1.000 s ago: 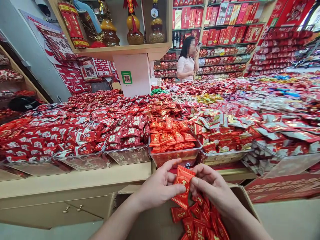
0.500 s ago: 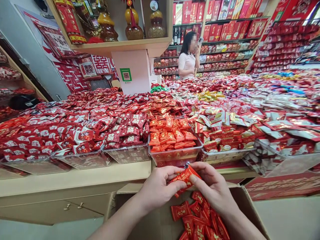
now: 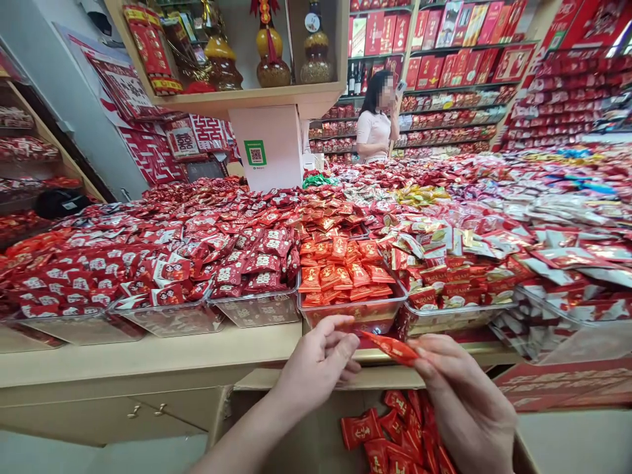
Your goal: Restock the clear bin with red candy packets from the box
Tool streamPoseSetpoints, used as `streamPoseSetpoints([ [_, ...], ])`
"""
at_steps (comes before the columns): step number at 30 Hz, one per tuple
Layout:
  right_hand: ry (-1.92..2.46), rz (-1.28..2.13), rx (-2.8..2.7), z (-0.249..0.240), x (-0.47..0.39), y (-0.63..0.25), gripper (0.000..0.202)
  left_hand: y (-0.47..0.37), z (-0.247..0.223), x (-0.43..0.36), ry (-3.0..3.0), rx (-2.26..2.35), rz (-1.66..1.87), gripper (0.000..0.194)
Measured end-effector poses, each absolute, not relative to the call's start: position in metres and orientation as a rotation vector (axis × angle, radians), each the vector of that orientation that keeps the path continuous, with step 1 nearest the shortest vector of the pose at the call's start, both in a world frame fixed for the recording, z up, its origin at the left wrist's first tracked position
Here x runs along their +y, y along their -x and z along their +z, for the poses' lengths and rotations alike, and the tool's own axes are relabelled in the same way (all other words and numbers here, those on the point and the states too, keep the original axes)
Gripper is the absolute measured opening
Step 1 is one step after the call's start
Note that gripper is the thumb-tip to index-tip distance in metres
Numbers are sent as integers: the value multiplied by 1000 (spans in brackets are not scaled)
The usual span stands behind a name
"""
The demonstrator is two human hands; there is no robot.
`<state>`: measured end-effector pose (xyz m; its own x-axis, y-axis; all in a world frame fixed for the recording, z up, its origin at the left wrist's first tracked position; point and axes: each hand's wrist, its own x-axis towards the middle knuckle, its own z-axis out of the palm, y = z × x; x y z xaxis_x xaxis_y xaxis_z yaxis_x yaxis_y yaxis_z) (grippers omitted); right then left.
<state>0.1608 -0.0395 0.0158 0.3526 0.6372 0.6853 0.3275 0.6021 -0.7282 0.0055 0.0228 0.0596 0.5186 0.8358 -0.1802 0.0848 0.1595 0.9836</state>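
My right hand (image 3: 461, 388) pinches one end of a red wrapped candy (image 3: 392, 347) between thumb and fingers, above the front of an open cardboard box (image 3: 316, 431). The wrapper is seen nearly edge-on, its other tip pointing left. Just left of that tip is my left hand (image 3: 316, 362), empty, with the index finger stretched out, the thumb apart from it and the other fingers loosely curled. Inside the box lie several loose red candies (image 3: 360, 429) with gold print. Beyond my hands, a clear plastic bin (image 3: 353, 313) holds similar red candies (image 3: 340, 275) in stacked rows.
Clear bins of dark red packets (image 3: 261, 263) stand to the left, and durian-labelled packets (image 3: 459, 289) to the right. A beige counter (image 3: 172, 352) supports them. Behind rises a white pillar (image 3: 271, 164) under a display shelf (image 3: 247, 99). A person (image 3: 374, 125) stands near the back shelves.
My left hand has let go of the candy and moved slightly left. My right hand has moved right and turned, still pinching the candy. The view has shifted slightly.
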Motion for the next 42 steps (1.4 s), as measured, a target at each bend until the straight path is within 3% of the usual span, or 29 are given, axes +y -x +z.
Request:
streamPoseSetpoints([
  [3, 948, -6, -1521, 17, -42, -153, 43, -7, 63, 20, -1107, 682, 612, 44],
  [6, 953, -38, -1715, 12, -42, -150, 42, -7, 63, 20, -1076, 609, 718, 50],
  [13, 1070, 627, -1334, 3, -37, -154, 21, -4, 58, 26, -1136, 700, 804, 67],
  [16, 1031, 717, -1441, -1, -33, -156, 19, -3, 58, 25, -1175, 724, 826, 69],
  [24, 1039, -15, -1845, 7, -31, -157, 28, 4, 60, 28, -1116, 725, 813, 67],
  [31, 1059, -494, -1828, 50, 20, -173, 10, 10, 58, 34, -1269, 785, 939, 48],
  [38, 1435, -500, -1933, 80, 119, -195, 15, 14, 50, 34, -1413, 878, 857, 31],
  [42, 1585, -434, -2022, 73, 136, -193, 20, 16, 64, 46, -1976, 913, 1049, 22],
])
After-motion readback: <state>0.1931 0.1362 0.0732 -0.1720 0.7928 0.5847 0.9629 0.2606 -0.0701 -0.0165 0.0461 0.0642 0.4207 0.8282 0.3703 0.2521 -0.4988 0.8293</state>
